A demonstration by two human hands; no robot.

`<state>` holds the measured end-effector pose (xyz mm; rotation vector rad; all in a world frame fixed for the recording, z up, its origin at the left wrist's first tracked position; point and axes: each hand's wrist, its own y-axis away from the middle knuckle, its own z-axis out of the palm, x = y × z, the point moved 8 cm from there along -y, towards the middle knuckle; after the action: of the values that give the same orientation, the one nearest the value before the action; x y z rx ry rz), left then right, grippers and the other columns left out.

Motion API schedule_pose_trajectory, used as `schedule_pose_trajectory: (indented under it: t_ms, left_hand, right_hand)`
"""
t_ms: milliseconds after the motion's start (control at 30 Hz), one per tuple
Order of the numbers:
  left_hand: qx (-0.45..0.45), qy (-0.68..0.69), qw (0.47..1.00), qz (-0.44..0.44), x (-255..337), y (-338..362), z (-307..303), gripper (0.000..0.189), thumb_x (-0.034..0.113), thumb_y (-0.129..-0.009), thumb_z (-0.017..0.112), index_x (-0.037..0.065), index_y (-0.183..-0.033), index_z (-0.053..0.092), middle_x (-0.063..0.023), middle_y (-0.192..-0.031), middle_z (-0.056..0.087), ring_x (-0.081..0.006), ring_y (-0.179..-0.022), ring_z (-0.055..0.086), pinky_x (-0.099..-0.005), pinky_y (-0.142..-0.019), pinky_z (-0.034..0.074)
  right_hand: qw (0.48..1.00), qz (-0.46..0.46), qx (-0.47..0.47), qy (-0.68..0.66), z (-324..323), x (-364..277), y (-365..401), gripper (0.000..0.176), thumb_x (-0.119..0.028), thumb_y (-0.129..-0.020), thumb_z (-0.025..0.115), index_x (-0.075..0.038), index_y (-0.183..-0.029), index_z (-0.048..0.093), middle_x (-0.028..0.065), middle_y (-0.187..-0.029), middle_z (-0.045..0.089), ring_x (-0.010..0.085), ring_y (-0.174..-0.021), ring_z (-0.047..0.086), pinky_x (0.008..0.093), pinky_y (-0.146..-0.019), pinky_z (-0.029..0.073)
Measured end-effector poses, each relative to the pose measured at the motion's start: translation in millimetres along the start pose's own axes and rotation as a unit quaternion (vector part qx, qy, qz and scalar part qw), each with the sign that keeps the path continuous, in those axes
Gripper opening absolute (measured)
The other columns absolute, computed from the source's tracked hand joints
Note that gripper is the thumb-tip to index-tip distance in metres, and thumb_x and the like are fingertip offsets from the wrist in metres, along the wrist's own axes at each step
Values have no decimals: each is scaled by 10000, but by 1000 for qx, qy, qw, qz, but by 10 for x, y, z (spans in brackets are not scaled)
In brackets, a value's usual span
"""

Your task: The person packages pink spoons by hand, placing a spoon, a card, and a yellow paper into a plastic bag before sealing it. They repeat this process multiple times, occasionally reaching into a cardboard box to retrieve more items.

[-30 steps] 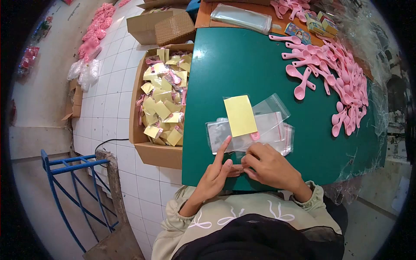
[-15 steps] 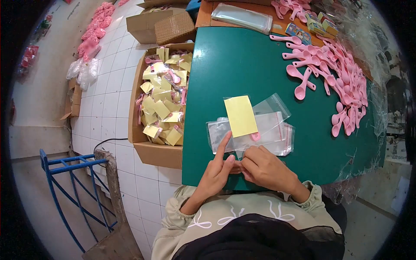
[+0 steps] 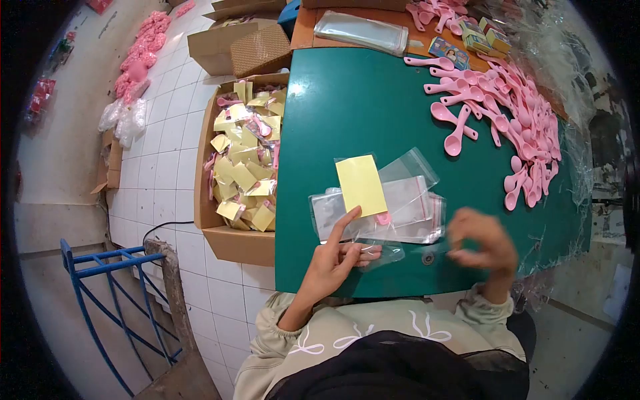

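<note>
A yellow card in a clear plastic bag lies over several flat clear bags on the green table. The head of a pink measuring spoon shows below the card. My left hand holds the bag's near end, index finger on the card's lower corner, the other fingers by the transparent flap. To the right, my right hand is raised and blurred by motion, its fingers curled as in a pinch. A faint pale streak is near those fingertips; I cannot make it out.
A heap of pink measuring spoons covers the table's right side. More clear bags lie at the back beside small printed boxes. Left of the table, a cardboard box holds packed yellow cards. A blue metal trolley stands further left.
My right hand has moved away from the bag's near end to the right. The transparent flap now lies spread at my left fingers. The whole view has shifted slightly.
</note>
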<state>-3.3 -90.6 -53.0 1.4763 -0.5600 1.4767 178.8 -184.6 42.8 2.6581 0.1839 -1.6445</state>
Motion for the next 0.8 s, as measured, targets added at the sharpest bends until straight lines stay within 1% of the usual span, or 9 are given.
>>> schedule_pose_trajectory:
  t_ms: [33, 133, 233, 333, 433, 467, 567, 767, 800]
  left_hand:
    - [-11, -5, 1000, 1, 13, -6, 11, 495, 52, -960, 388, 66, -1416, 197, -186, -988, 648, -210, -955, 630, -299, -789, 521]
    - [-19, 36, 999, -14, -32, -1, 25, 355, 45, -959, 386, 43, -1314, 386, -144, -1006, 652, -190, -938, 640, -265, -775, 528]
    - [-41, 56, 997, -28, -56, 6, 35, 299, 46, -965, 371, 16, -1253, 448, -147, -1101, 605, -188, -999, 614, -263, -786, 531]
    - [-46, 61, 996, -44, -89, 12, 33, 296, 41, -963, 368, 3, -1243, 457, -137, -1187, 563, -205, -1025, 601, -276, -789, 527]
    - [-28, 68, 996, -48, -73, 20, 10, 292, 31, -962, 361, -7, -1228, 475, -124, -1204, 553, -203, -1023, 602, -268, -790, 530]
    - [-25, 88, 995, -40, -63, 18, 13, 292, 36, -960, 367, -16, -1226, 477, -133, -1227, 537, -213, -1033, 600, -266, -782, 533]
    - [-16, 104, 992, -73, 16, 53, 24, 287, 39, -966, 363, -25, -1226, 468, -115, -1226, 530, -228, -1059, 589, -268, -800, 527]
    - [-29, 127, 989, -72, 179, 156, 71, 298, 54, -969, 367, -32, -1240, 455, -134, -1232, 524, -221, -1058, 587, -262, -814, 517]
    - [-36, 117, 990, -64, 181, 180, 78, 299, 61, -970, 367, -25, -1242, 457, -136, -1229, 526, -212, -1045, 591, -261, -813, 517]
  right_hand:
    - [996, -31, 87, 21, -350, -6, 151, 199, -128, -662, 721, -61, -692, 537, 42, -673, 509, 186, -657, 497, 288, -595, 390]
    - [973, -29, 217, -70, -1546, 355, 974, 167, -70, -690, 671, -39, -790, 541, 56, -779, 564, 158, -681, 510, 266, -621, 393]
    - [849, 164, 498, -69, -2986, 1209, 1802, 201, -55, -831, 537, -17, -1028, 532, 94, -912, 548, 186, -828, 542, 291, -770, 440]
    - [813, 233, 468, 257, -2829, 1226, 1914, 246, -53, -835, 534, -24, -1080, 522, 98, -958, 547, 197, -900, 540, 299, -811, 430]
    - [694, 255, 385, 552, -2577, 1307, 1844, 293, -50, -840, 531, -31, -1131, 512, 101, -1004, 545, 209, -973, 537, 307, -851, 419]
    - [787, 217, 428, 388, -1885, 833, 1199, 274, -33, -836, 507, -9, -1110, 501, 113, -1016, 543, 244, -951, 535, 332, -827, 433]
    - [936, 102, 226, 249, -359, 225, 169, 582, -12, -608, 686, -63, -1140, 454, 151, -1156, 433, 322, -975, 502, 389, -868, 417]
    - [966, -22, 173, 188, 686, 62, -244, 612, -56, -655, 774, -96, -1156, 425, 176, -1136, 404, 296, -935, 527, 352, -752, 495]
    - [961, -37, 205, 181, 640, 16, -279, 443, -45, -696, 731, -57, -1077, 506, 154, -1070, 459, 259, -833, 567, 346, -684, 506]
